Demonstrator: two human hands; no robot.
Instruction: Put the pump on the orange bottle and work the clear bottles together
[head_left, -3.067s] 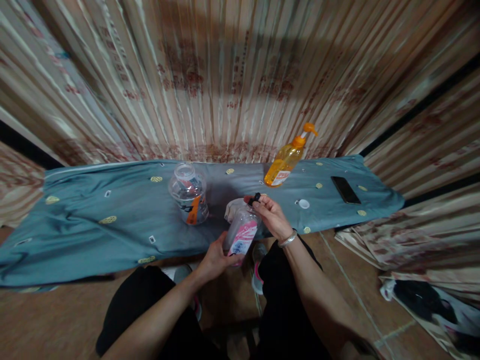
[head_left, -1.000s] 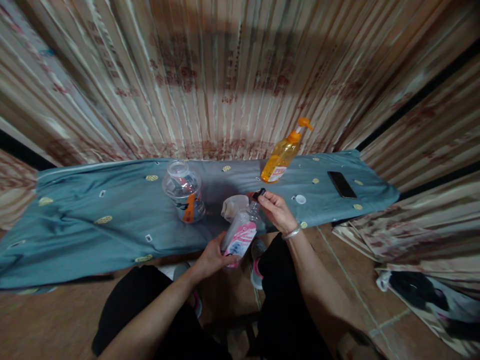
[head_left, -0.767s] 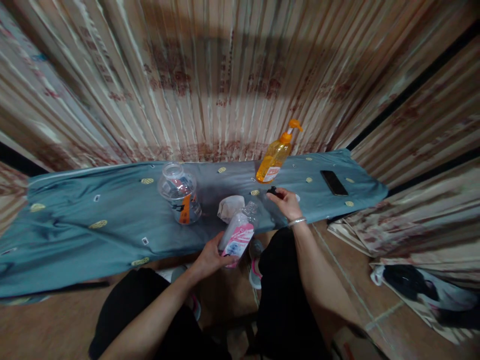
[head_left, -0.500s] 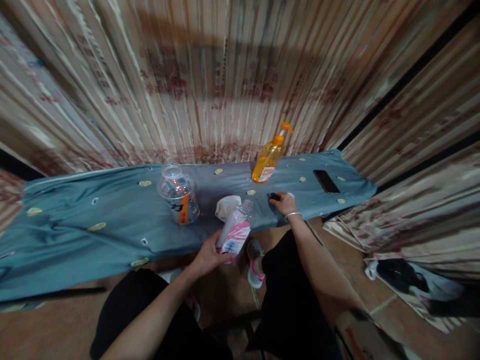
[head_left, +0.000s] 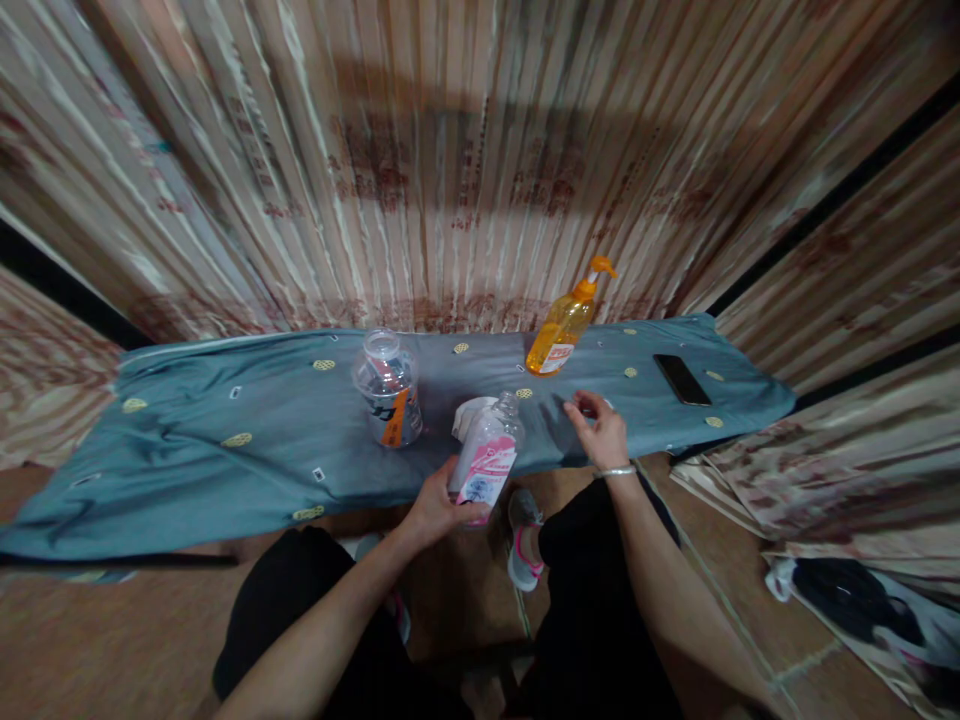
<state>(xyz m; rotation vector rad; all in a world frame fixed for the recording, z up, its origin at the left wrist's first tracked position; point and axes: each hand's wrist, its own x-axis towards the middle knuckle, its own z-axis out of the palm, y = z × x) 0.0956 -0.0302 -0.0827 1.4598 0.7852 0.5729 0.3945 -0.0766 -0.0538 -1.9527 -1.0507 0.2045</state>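
In the head view, the left grip [head_left: 435,507] is closed around a clear bottle [head_left: 487,462], tilted at the near edge of the bench [head_left: 277,400]; its bare neck suggests opening is done and capping is not, while the pump bottle [head_left: 559,335] beyond the right grip [head_left: 602,437] has its pump on. The right grip's fingers curl near the thumb, and whether they pinch anything I cannot tell. Lettering on the pink-and-white label [head_left: 486,470], the pump bottle and the cup [head_left: 395,415] left of the left grip is too blurred to read.
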